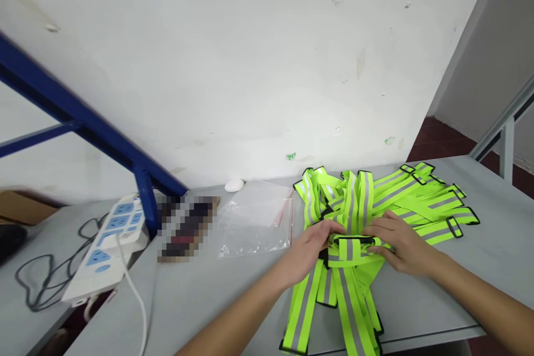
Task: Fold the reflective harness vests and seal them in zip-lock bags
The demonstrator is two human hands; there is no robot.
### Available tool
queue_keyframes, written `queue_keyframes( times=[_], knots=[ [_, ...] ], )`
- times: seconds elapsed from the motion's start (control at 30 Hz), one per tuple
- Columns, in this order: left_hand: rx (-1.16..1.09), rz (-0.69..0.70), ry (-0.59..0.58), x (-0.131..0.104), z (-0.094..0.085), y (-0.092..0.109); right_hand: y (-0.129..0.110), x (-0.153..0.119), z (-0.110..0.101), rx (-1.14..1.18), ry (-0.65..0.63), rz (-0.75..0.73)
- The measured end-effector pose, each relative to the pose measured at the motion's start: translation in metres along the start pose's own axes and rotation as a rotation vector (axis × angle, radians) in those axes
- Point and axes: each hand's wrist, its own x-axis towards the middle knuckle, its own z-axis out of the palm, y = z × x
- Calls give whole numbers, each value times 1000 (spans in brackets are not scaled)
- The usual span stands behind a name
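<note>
A heap of neon yellow-green reflective straps [352, 300] with grey stripes and black buckles lies on the grey table, some ends reaching its front edge. Above the middle of the heap, a folded reflective strap [349, 253] is held between both hands. My left hand [311, 247] is closed on its left end, thumb and fingers pressed together. From the right, my right hand [398, 242] pinches the other end, the fingers on top and the thumb below. More straps spread out behind my right hand toward the back right.
Clear zip bags [256, 222] lie flat left of the straps, with a white rounded object [234, 185] behind them. Farther left are a blurred-out item [189, 231], a blue metal frame [146, 200] and a white power strip [98, 258] with cables. A white wall [250, 67] bounds the table's back.
</note>
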Motion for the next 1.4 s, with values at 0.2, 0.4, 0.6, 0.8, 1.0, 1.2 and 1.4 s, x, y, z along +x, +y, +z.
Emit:
queue_keyframes(
  times=[0.2,0.4,0.6,0.8,1.0,1.2,1.4],
  knots=[
    [397,241,71,2,12,-18,-1,5,-3,127,-109,123],
    [283,310,218,13,21,-32,4,8,-2,186,-121,152],
    [79,188,211,14,24,-28,6,8,7,182,-49,292],
    [235,131,313,17,29,-22,-5,8,27,-225,193,153],
    [221,51,281,30,26,-14,-10,9,38,-449,124,60],
    [126,-87,167,32,23,-1,5,9,32,-393,93,-2],
    [476,141,-1,21,12,-4,8,10,19,-307,55,34]
  ],
)
